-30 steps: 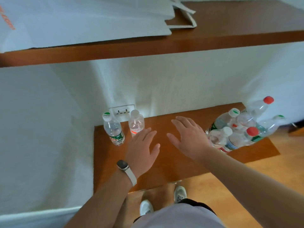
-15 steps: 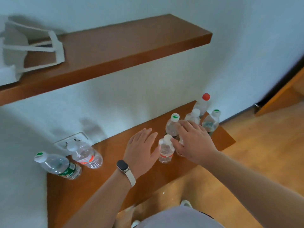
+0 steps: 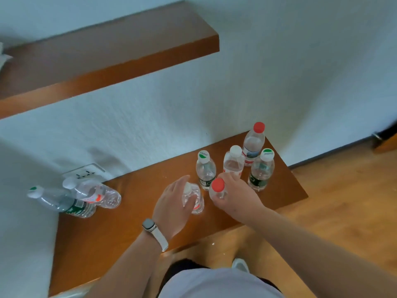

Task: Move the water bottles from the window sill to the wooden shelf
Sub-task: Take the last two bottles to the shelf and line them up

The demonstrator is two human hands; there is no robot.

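Note:
On the low wooden shelf point(image 3: 133, 229), my left hand point(image 3: 171, 207) is closed around a small clear bottle with a white cap point(image 3: 194, 200). My right hand point(image 3: 236, 194) grips a red-capped bottle point(image 3: 218, 189) just to its right. Behind them stand several more bottles: a green-and-white-capped one point(image 3: 205, 168), a white-capped one point(image 3: 233, 162), a tall red-capped one point(image 3: 253, 143) and another green-capped one point(image 3: 262, 171). At the shelf's left end stand two bottles, one green-labelled point(image 3: 62, 201) and one red-labelled point(image 3: 94, 191).
A second wooden shelf point(image 3: 103, 59) hangs higher on the white wall. A wall socket point(image 3: 83, 173) sits behind the left bottles. Wooden floor point(image 3: 343, 211) lies to the right. My left wrist wears a watch point(image 3: 150, 225).
The view swung right. Both hands went from flat and open over the shelf to closed around bottles in the right-hand cluster.

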